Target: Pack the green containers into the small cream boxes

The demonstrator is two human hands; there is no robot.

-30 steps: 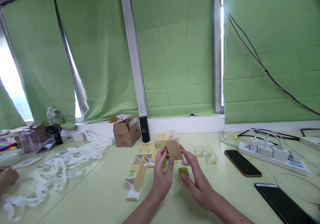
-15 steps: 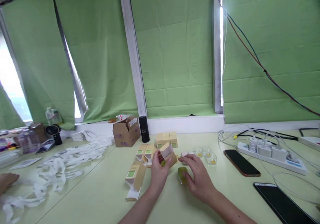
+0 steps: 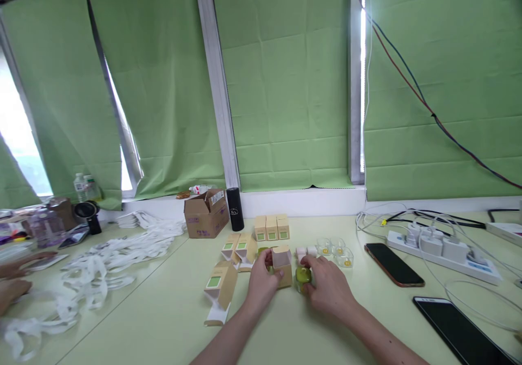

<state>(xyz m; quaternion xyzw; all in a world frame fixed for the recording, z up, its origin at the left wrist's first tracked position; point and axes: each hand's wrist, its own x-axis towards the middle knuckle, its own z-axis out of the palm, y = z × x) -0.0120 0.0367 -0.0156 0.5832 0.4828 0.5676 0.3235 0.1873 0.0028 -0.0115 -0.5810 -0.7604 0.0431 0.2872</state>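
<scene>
My left hand [image 3: 263, 282] is closed around a small kraft cardboard box [image 3: 284, 274], which stands upright with its top flaps open. To the right of it, my right hand [image 3: 329, 282] grips a small green glass jar [image 3: 302, 276] between thumb and fingers. The jar sits close beside the box. Part of another green object [image 3: 261, 250] shows behind my left fingers. An open kraft box [image 3: 222, 286] with a green label lies to the left, with its flap towards me. Further kraft boxes [image 3: 246, 248] lie behind it. Small white pieces [image 3: 306, 251] rest behind my right hand.
Closed kraft boxes [image 3: 272, 227] stand in a row at the back, near a black cylinder [image 3: 234, 209] and a brown carton [image 3: 206, 215]. Clear cups [image 3: 337, 249], phones [image 3: 394, 265] and a power strip [image 3: 444, 253] are right. White straps [image 3: 98, 272] and another person's hands [image 3: 16, 280] are left.
My left hand has turned the box from tilted to upright. My right hand has moved slightly with the green jar, now closer to the box. Another person's second hand has appeared at far left.
</scene>
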